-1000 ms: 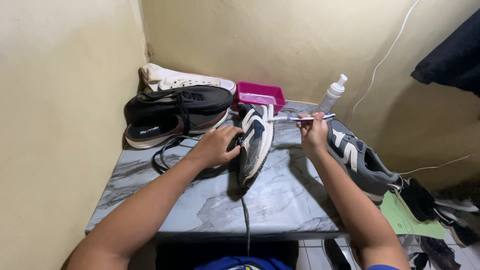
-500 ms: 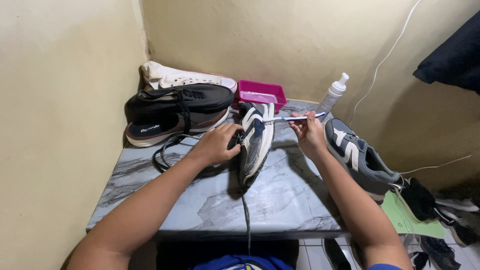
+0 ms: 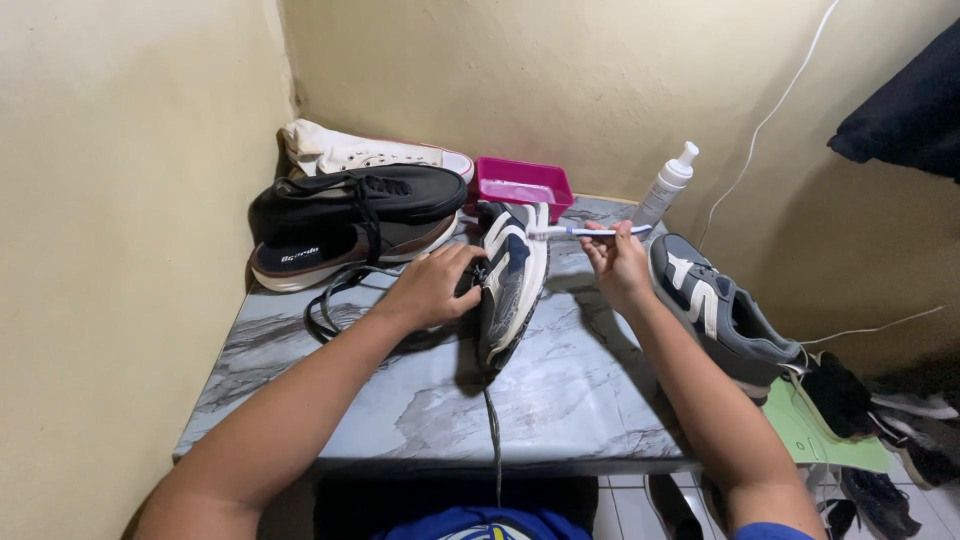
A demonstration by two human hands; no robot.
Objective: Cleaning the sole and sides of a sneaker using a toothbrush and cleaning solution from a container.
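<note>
Grey-veined marble-pattern tabletop (image 3: pixel 560 390) nearest, with a loose dark lace (image 3: pixel 492 440) trailing over its front edge at six o'clock. Could snag on a knee and drag the shoe off.

At the centre, navy-and-white mesh sneaker (image 3: pixel 508 280) tipped on its side, sole turned right. Left hand (image 3: pixel 432 288) wrapped around its collar, fingers curled tight; a slackened grip would probably let it roll flat.

At one o'clock, right hand (image 3: pixel 615 262) pinching a slim white-and-blue toothbrush (image 3: pixel 590 231), bristle end just touching the toe. Too hard a stroke might flick dirt onto the grey-and-white matching sneaker (image 3: pixel 720 305) at three o'clock, perched at the table's right edge and liable to fall.

Farther back, white pump bottle (image 3: pixel 665 187), easily toppled by an elbow; pink plastic tray (image 3: pixel 522 185); black lace-up sneaker (image 3: pixel 350 215) at ten o'clock.
</note>
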